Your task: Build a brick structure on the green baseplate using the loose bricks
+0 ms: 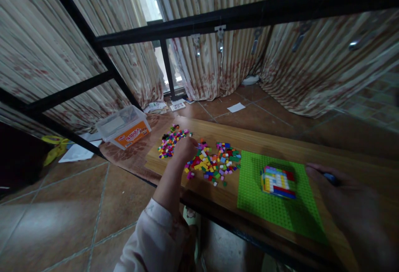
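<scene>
My left hand (186, 149) reaches down into the loose toy building bricks (208, 161). Its fingers are closed and point away from me, and whatever they pinch is hidden. My right hand (346, 199) is blurred at the right edge of the green baseplate (252, 197). Its fingers are curled, with a small dark blue piece (330, 177) showing among them, too smeared to name. On the baseplate stands a block-shaped build of coloured bricks (279, 181), with white, yellow, red and blue pieces on top.
All this lies on a long wooden board (324, 151). A clear plastic tub (123, 126) with an orange label stands at the far left on a brown cloth (120, 157). A black metal frame (187, 28) runs behind, before striped curtains (215, 68). Papers (236, 107) lie on the tiled floor.
</scene>
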A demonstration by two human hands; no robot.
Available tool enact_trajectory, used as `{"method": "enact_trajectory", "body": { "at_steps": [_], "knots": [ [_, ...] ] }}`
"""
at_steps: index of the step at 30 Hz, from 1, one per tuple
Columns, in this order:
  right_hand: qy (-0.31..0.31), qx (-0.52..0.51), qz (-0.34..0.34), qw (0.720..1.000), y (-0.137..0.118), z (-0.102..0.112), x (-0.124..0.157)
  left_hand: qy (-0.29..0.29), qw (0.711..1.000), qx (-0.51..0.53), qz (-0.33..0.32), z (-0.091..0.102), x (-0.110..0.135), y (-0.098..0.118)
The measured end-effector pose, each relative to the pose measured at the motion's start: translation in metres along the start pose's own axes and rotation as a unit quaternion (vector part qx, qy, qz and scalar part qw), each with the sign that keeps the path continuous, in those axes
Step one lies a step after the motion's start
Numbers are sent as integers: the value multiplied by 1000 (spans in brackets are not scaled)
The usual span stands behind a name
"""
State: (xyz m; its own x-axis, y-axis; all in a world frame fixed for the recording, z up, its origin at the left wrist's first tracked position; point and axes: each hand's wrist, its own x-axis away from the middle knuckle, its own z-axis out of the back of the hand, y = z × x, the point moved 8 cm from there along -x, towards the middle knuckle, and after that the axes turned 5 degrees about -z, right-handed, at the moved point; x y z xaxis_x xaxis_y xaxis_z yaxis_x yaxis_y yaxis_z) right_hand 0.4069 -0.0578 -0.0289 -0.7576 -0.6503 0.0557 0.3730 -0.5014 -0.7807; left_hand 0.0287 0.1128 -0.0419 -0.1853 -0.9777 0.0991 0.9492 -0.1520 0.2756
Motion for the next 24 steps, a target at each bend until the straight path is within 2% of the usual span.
{"method": "enact_trajectory", "body": {
  "at_steps": [4,11,14,18,24],
  "knots": [
    [0,-31,-14,999,-3,2,3,-2,1000,-9,-24,-6,2,10],
    [-3,-55,8,998,4,-1,-2,-16,998,-41,-41,-19,5,24],
    [2,-71,14,997,8,-2,-4,-19,997,-46,-51,-20,5,27],
    [-20,-93,31,995,6,-5,-5,-12,996,-58,-66,-19,5,32],
    [-9,-127,48,991,5,-5,-8,-9,989,-112,-95,-23,4,42]
  ]
}}
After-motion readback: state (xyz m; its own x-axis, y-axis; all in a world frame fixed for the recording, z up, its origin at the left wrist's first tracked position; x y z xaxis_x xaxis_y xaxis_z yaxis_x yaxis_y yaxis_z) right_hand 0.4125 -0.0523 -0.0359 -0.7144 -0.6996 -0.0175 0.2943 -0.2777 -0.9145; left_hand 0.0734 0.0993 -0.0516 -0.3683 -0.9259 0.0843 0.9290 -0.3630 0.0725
